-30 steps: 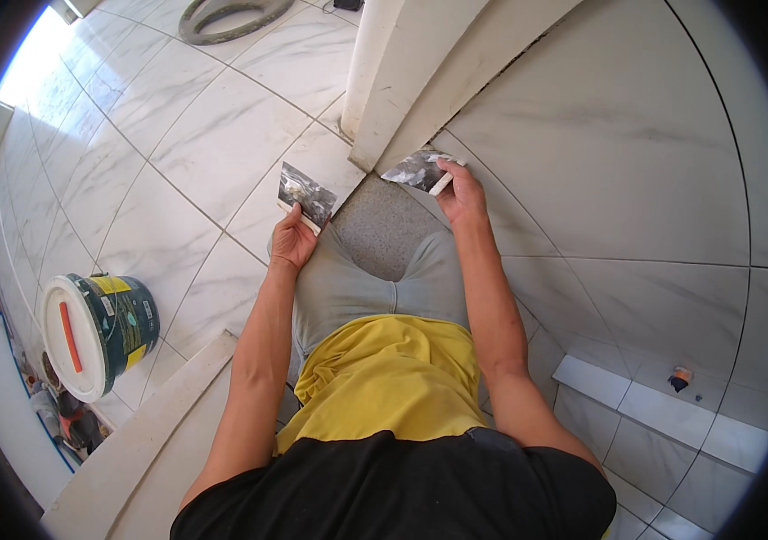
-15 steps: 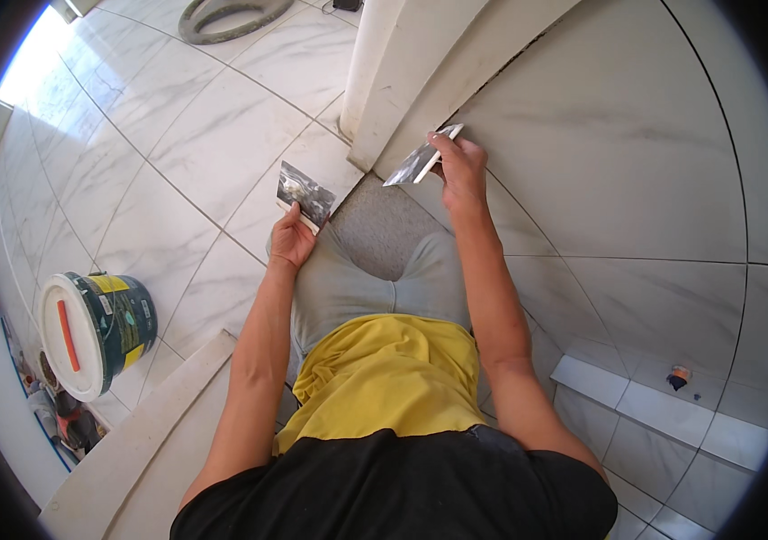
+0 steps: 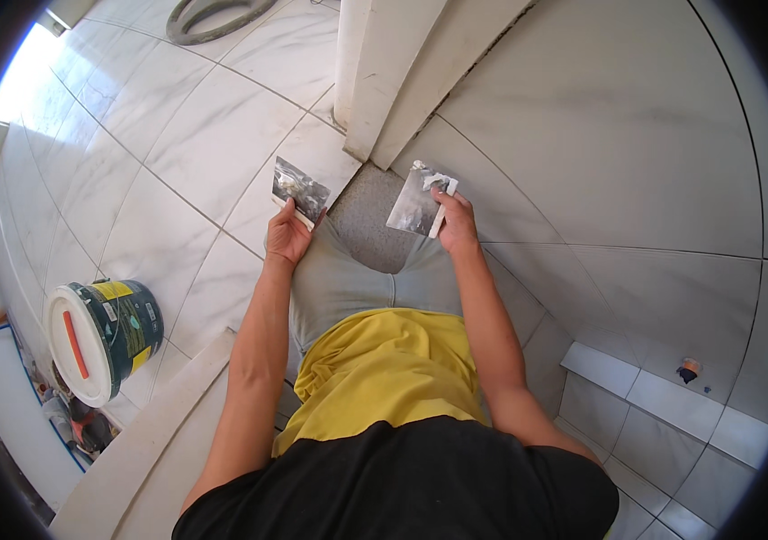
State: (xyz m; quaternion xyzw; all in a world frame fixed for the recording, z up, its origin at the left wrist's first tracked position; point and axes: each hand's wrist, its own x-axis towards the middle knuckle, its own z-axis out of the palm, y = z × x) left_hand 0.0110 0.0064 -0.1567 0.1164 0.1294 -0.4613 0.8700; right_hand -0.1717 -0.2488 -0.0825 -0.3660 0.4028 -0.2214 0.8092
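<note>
My left hand (image 3: 288, 236) is closed on the pale handle edge of a wide putty knife (image 3: 299, 186). Its metal blade points away from me and has smears and a small lump of paste on it. My right hand (image 3: 458, 221) grips a second putty knife (image 3: 413, 205), its flat blade facing up and angled toward the left one. White paste (image 3: 436, 182) clings to the far part of that blade, near my thumb. The two blades are apart, held above a grey speckled threshold (image 3: 366, 211) between my knees.
A white door frame (image 3: 402, 81) rises just beyond the threshold. Marble-look tiled wall (image 3: 618, 126) stands on the right, with a pipe opening (image 3: 689, 369) above a tiled ledge (image 3: 681, 402). On the left floor is a lidded dark green bucket (image 3: 132, 328); a grey ring (image 3: 208, 25) lies farther off.
My right hand has come down and nearer, turning its putty knife from edge-on to flat, so the paste on it now shows. The left hand has barely moved.
</note>
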